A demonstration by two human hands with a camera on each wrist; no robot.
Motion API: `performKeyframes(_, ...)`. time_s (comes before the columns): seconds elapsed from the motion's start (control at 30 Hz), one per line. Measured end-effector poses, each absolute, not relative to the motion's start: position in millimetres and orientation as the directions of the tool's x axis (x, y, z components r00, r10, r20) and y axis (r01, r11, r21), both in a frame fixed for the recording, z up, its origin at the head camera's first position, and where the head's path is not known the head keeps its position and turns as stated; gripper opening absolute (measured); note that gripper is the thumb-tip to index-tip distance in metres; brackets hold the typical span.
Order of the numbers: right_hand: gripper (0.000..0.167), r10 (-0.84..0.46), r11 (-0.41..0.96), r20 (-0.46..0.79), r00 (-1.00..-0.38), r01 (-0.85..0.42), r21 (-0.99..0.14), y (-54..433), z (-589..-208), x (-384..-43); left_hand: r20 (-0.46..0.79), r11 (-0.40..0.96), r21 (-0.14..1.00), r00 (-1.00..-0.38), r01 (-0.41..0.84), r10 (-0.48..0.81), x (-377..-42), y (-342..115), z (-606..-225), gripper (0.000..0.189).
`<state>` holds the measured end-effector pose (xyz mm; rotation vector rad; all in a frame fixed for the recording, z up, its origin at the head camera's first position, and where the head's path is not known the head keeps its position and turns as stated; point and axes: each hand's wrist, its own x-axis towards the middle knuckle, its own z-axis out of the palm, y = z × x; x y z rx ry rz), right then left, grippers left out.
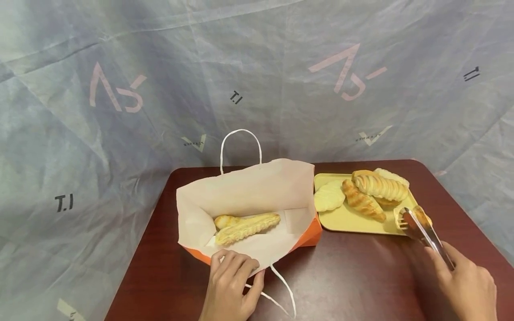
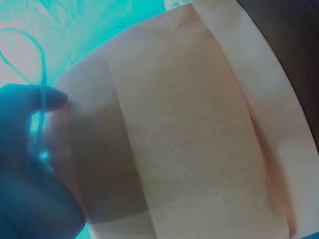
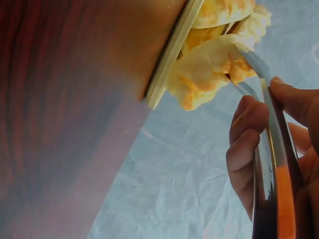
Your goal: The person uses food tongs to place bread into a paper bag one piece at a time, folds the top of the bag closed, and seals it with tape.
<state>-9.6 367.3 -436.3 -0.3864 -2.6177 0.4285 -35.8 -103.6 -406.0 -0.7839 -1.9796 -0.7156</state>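
Note:
My left hand (image 1: pixel 233 283) pinches the near rim of an open paper bag (image 1: pixel 253 189), white inside and orange outside. Two bread pieces lie in it: a long ridged loaf (image 1: pixel 246 228) and a smoother roll (image 1: pixel 225 221) partly behind it. With my right hand (image 1: pixel 467 281) I hold metal tongs (image 1: pixel 431 240). Their tips are at a browned bread piece (image 1: pixel 421 217) at the near right corner of the yellow tray (image 1: pixel 349 226). In the right wrist view the tongs (image 3: pixel 271 119) touch this bread (image 3: pixel 209 64); how firmly they grip it, I cannot tell.
More bread lies on the tray: a pale flat bun (image 1: pixel 329 196), a croissant (image 1: pixel 363 200) and a ridged roll (image 1: pixel 381 187) piled over others. White cord handles (image 1: pixel 241 130) stand behind the bag and hang in front. A grey printed sheet (image 1: pixel 257 80) rises behind the dark red table (image 1: pixel 345 276).

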Motion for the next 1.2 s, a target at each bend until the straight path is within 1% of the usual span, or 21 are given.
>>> performKeyframes(0.2, 0.038, 0.33, 0.919, 0.48, -0.812, 0.16, -0.362, 354.1, -429.5, -11.6, 0.868, 0.636, 0.194, -0.433, 0.747, 0.243, -34.7, -103.7, -405.9, 0.019)
performKeyframes(0.4, 0.033, 0.313, 0.915, 0.533, -0.786, 0.1, -0.39, 343.1, -427.6, -13.6, 0.864, 0.637, 0.202, -0.442, 0.744, 0.242, -33.9, -103.8, -406.6, 0.018)
performKeyframes(0.5, 0.033, 0.305, 0.912, 0.54, -0.784, 0.077, -0.403, 341.2, -428.6, -15.2, 0.861, 0.638, 0.206, -0.447, 0.742, 0.242, -33.5, -103.8, -407.0, 0.017)
performKeyframes(0.67, 0.033, 0.32, 0.902, 0.538, -0.78, 0.078, -0.424, 336.9, -428.2, -15.4, 0.864, 0.639, 0.199, -0.44, 0.743, 0.242, -33.9, -103.9, -407.4, 0.017)
performKeyframes(0.77, 0.033, 0.335, 0.893, 0.549, -0.766, 0.072, -0.444, 333.1, -425.5, -14.9, 0.864, 0.639, 0.2, -0.441, 0.743, 0.242, -34.0, -104.0, -407.4, 0.017)
performKeyframes(1.0, 0.032, 0.311, 0.888, 0.62, -0.721, -0.012, -0.46, 323.0, -416.9, -13.6, 0.866, 0.638, 0.199, -0.439, 0.744, 0.241, -34.2, -104.1, -407.3, 0.016)
performKeyframes(1.2, 0.032, 0.303, 0.885, 0.635, -0.711, -0.038, -0.464, 317.5, -411.9, -12.0, 0.869, 0.636, 0.193, -0.431, 0.747, 0.243, -34.8, -103.9, -407.4, 0.017)
